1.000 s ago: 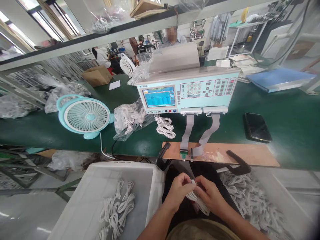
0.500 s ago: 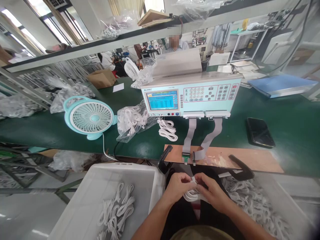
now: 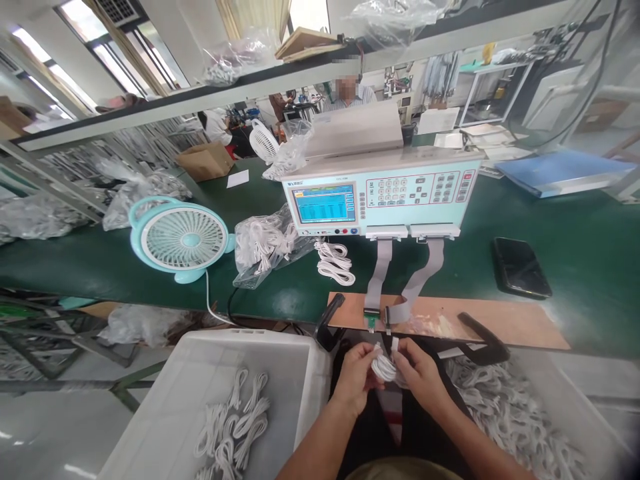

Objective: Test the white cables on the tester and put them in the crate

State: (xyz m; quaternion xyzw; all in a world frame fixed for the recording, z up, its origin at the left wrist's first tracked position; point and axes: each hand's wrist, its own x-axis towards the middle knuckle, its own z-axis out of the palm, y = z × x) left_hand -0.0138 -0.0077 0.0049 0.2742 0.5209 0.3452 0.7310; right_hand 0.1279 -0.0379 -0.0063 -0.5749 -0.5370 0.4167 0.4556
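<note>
Both hands hold one coiled white cable [image 3: 386,365] just below the wooden board [image 3: 500,317]. My left hand [image 3: 356,377] grips the coil from the left. My right hand [image 3: 419,375] pinches it from the right, with a plug end pointing up between the fingers. Two grey ribbon cables [image 3: 400,283] run down from the tester [image 3: 380,193] to sockets [image 3: 377,319] on the board's front edge, just above my hands.
A white bin [image 3: 200,380] at lower left holds several coiled cables. A bin at lower right [image 3: 505,413] is full of white cables. On the green bench: a teal fan [image 3: 180,238], a bag of cables [image 3: 263,243], loose coils [image 3: 335,263], a black phone [image 3: 521,267]. A person sits behind the tester.
My hands have lifted the coiled cable up toward the board's sockets, and the coil now sits bunched tighter between them.
</note>
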